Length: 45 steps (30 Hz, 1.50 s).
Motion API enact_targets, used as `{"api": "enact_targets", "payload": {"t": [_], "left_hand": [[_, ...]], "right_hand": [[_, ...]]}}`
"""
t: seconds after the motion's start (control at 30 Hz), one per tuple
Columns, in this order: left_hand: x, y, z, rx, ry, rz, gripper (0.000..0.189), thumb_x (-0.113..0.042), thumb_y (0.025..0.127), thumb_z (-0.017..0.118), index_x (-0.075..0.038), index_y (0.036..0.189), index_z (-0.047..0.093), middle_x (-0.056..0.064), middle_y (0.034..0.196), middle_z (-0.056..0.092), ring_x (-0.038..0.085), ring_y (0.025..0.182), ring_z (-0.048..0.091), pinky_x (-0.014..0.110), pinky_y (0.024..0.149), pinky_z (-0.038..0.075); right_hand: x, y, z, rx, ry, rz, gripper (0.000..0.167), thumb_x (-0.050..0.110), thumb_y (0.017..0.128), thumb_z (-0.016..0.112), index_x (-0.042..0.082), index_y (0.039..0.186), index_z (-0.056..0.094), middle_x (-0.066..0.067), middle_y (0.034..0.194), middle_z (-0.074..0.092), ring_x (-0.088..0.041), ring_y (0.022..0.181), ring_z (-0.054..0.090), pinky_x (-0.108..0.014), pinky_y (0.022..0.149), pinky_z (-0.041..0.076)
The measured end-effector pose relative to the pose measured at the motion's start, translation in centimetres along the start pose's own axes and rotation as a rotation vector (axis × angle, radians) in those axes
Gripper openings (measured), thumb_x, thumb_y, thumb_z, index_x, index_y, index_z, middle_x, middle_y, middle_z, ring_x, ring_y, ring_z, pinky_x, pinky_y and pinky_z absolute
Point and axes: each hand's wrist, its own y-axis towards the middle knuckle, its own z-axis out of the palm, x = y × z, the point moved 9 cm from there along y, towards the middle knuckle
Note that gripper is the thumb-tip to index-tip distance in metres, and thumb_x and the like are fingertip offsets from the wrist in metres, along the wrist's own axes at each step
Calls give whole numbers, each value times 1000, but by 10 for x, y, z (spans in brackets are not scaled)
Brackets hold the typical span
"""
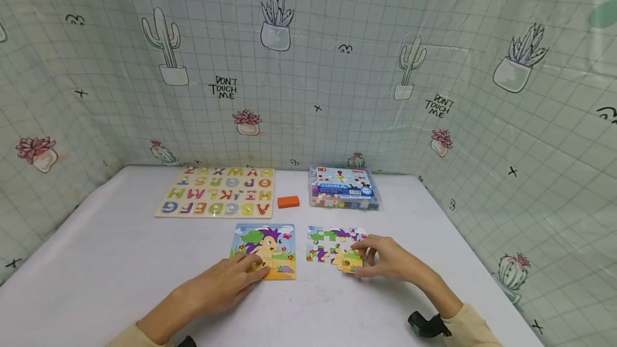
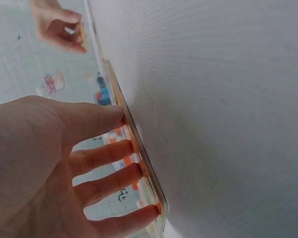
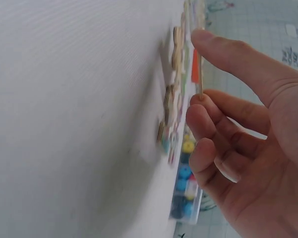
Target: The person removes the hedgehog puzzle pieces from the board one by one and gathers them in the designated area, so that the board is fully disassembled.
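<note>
My left hand (image 1: 226, 284) rests with extended fingers on a puzzle board (image 1: 286, 257) that shows a purple-spined hedgehog. In the left wrist view, its thumb and fingertips touch the board along its near edge. To the right, my right hand (image 1: 389, 259) pinches a yellow-and-green puzzle piece (image 1: 354, 264) between thumb and finger. The right wrist view shows this puzzle piece (image 3: 200, 74) edge-on, lifted off the table. Several loose puzzle pieces (image 1: 315, 254) lie grouped beside the board, partly hidden behind the right hand and the held piece.
A wooden alphabet board (image 1: 217, 216) lies at the back left. Beside it sits an orange block (image 1: 288, 202). A clear plastic box (image 1: 344, 187) with a printed label and colourful parts stands at the back right. A patterned curtain (image 1: 318, 79) surrounds the white table (image 1: 106, 261).
</note>
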Motion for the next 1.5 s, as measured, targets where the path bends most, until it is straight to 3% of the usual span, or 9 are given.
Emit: {"api": "enact_targets", "payload": {"t": [0.17,0.47,0.73,1.1,1.5], "left_hand": [[0,1,0,3,0,0,41,-27,100,55,-23,141,55,3,138,53,26,128,49,47,103,49],[1,1,-1,0,12,5,41,-27,100,55,-23,141,55,3,137,54,26,127,50,47,103,49],[2,0,0,-7,19,6,43,-27,99,57,-23,142,54,3,137,54,26,127,49,46,102,50],[1,1,1,2,12,-4,43,-29,99,58,-24,142,54,3,137,54,25,126,50,46,102,50],[0,1,1,11,6,-7,46,-31,97,60,-24,142,54,3,137,53,25,127,49,46,102,50]], "right_hand": [[-15,-21,-3,15,19,41,51,37,81,79,8,121,67,5,93,62,-5,76,56,-18,61,43],[-27,-43,0,44,78,22,47,38,82,79,13,120,68,6,94,63,-6,77,58,-18,60,46],[-26,-42,3,48,86,-13,46,39,82,79,16,119,67,6,95,64,-7,78,59,-18,61,47],[-25,-38,3,39,82,-7,47,36,82,79,13,121,68,4,95,63,-8,76,58,-17,59,45],[-26,-39,5,55,73,4,46,38,81,80,15,119,69,5,95,63,-9,77,57,-20,66,49]]}}
